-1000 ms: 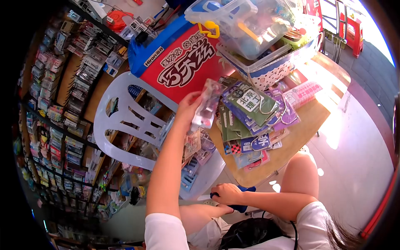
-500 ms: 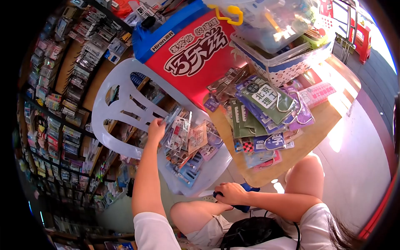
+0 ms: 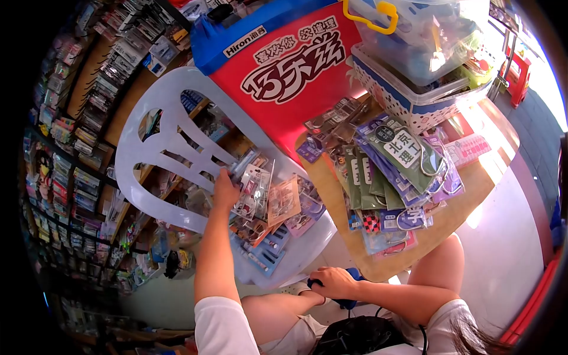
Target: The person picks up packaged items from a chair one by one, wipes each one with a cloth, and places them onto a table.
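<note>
My left hand is at the back of the seat of a pale plastic chair, against the left edge of a pile of clear packets; its fingertips are partly hidden, so its grip is unclear. Below that pile lie blue packets. My right hand rests near my knees, its fingers curled round a dark blue item that I cannot make out. On the wooden table, green and purple packaged pouches lie in an overlapping pile.
Behind the chair stands a red and blue box. Clear plastic bins sit on a patterned basket at the table's back. Racks of small goods line the left side. A black bag lies on my lap.
My left hand has gone from above the table's left edge down to the chair seat, and the clear package it held is no longer visible in it. My right hand keeps its curled grip.
</note>
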